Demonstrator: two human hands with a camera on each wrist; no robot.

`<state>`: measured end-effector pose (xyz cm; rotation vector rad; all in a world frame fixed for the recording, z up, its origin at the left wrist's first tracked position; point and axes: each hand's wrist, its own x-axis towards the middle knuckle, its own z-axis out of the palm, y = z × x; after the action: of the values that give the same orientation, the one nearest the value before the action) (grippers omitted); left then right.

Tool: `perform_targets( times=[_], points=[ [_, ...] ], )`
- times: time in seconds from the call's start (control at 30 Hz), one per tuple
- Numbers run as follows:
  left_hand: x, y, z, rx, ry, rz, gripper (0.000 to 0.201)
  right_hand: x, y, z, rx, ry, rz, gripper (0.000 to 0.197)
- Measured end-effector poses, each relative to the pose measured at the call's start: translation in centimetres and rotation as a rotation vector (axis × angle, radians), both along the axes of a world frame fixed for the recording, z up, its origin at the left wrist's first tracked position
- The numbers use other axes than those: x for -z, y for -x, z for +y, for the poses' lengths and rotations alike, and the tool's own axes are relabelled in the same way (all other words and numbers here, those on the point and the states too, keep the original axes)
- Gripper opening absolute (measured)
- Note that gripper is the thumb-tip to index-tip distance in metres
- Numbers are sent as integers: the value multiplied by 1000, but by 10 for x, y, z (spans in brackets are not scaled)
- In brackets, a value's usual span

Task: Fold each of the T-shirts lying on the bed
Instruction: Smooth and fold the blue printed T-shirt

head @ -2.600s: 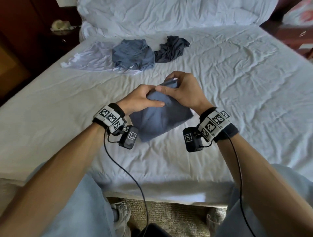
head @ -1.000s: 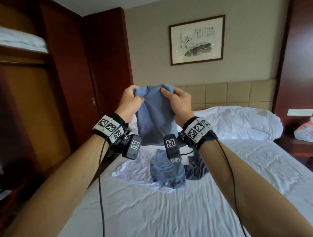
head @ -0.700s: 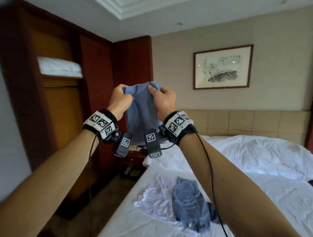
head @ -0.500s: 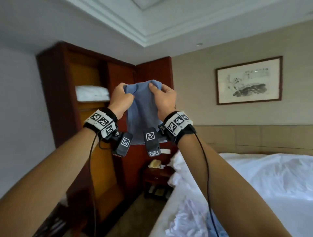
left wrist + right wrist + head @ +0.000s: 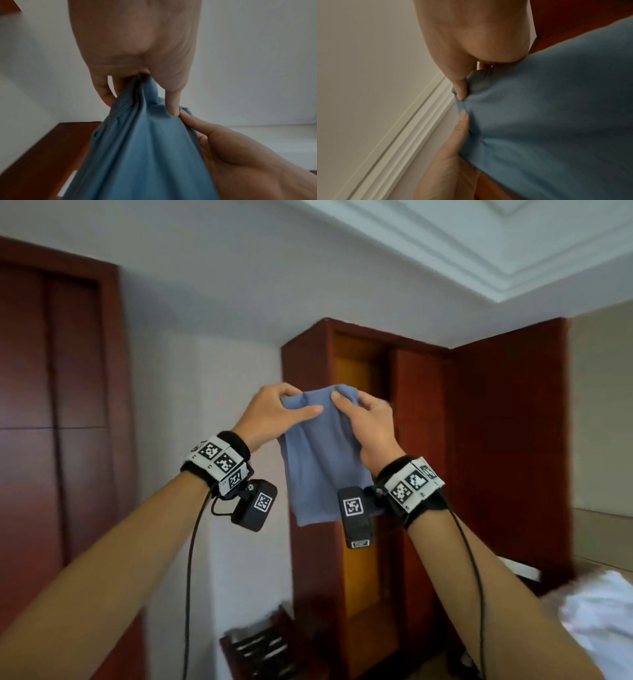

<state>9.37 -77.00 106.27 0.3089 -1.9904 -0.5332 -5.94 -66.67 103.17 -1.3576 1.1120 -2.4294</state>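
Up at chest height before the wardrobe (image 5: pixel 424 440), the folded blue shirt (image 5: pixel 318 470) hangs from its top edge. The left hand (image 5: pixel 274 414) and right hand (image 5: pixel 370 426) each pinch that edge, thumb against curled fingers, thumbs nearly touching. To carry it well, I judge both pinches should stay firm and level so the layers don't slip apart.

Your head view is evenly daylit but smeared by motion blur, edges bowed by the wide lens. Both wrist views look dim, soft and grainy.
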Motion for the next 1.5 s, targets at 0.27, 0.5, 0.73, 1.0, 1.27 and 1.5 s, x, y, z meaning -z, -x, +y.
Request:
perform_targets(
  times=[0.27,0.5,0.73,1.0,1.27,1.5],
  points=[
    [-15,-93,-171,-364,201,-108,19,24,-75,-234,-468,-4,-6,36],
    [-41,-212,-288,-735,237,41,22,30,-193,-404,-716,-129,197,42],
    [-43,-394,-361,-1014,329,-307,26,41,-358,-510,-746,-98,278,24],
    [-56,-567,-424,-1080,338,-578,53,29,-547,-609,-859,-70,407,30],
    [-66,-731,-532,-1127,438,-238,36,39,-714,-721,-1112,-125,392,50],
    [-43,-866,-635,-1228,367,41,34,40,-836,-839,-1216,-139,276,47]
  ],
)
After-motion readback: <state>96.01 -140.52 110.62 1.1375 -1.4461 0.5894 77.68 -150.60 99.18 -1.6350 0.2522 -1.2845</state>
